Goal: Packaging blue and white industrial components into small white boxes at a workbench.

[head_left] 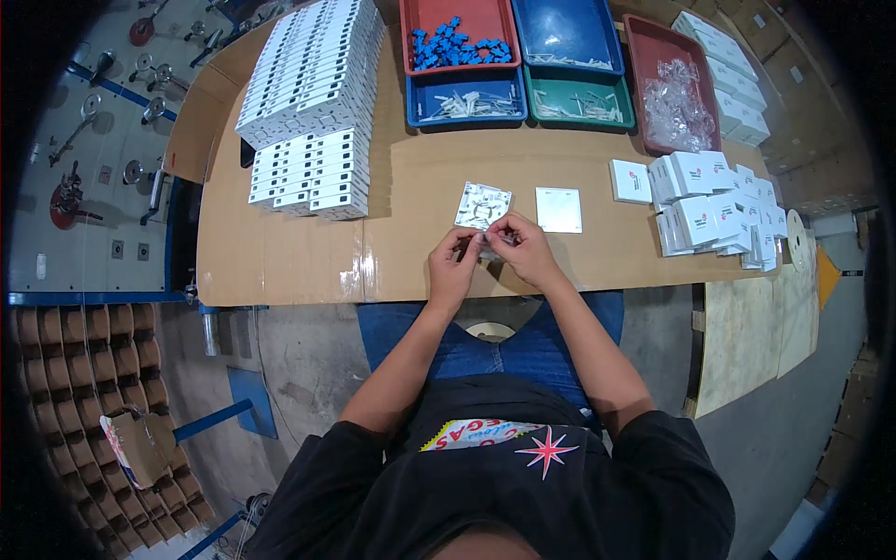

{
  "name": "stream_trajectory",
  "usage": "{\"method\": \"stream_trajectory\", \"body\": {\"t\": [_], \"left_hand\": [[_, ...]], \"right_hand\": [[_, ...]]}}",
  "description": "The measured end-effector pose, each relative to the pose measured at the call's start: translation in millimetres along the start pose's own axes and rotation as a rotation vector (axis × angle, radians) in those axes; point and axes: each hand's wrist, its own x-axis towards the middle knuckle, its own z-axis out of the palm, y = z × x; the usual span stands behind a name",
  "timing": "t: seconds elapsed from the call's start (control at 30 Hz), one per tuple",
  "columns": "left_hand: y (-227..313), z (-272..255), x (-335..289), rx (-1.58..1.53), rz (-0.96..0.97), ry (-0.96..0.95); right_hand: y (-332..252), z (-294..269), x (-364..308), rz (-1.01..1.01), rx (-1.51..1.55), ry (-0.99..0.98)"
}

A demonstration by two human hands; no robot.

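Note:
My left hand (454, 268) and my right hand (525, 250) meet near the table's front edge, fingertips pinched close together. What they hold between them is small and mostly hidden by the fingers, so I cannot make it out. Just beyond the fingertips lies a white square plastic housing (483, 203) with its moulded inner side up, slightly turned. A flat, smooth white square plate (558, 210) rests on the cardboard to the right of it, apart from both hands.
Tall stacks of white housings (313, 75) stand at the left. Along the back are a red tray (403, 37) of blue parts, blue and green trays (627, 117) of small white parts, and another red tray (644, 56) of clear plastic pieces. White boxed units (700, 205) pile up at the right.

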Motion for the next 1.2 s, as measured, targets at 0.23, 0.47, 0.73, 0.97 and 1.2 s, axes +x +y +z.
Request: {"method": "stream_trajectory", "body": {"t": [0.23,0.47,0.73,0.97,1.2], "left_hand": [[-0.2,-0.5,0.2,-0.017,-0.016,-0.008],[-1.6,-0.2,-0.4,-0.035,-0.013,-0.019],[-5.5,-4.5,1.2,0.189,0.014,-0.106],[13.8,-10.4,-5.1,-0.137,-0.239,-0.233],[14.6,-27.3,-14.3,0.013,-0.241,-0.347]], "right_hand": [[1.0,-3.1,0.5,-0.004,-0.036,-0.018],[-6.9,-1.6,0.8,-0.042,-0.085,-0.012],[-16.3,-14.2,-0.7,0.199,0.190,-0.058],[-28.4,-36.5,-6.7,0.295,0.124,-0.204],[-16.3,-37.3,-14.6,0.225,0.059,-0.296]]}}
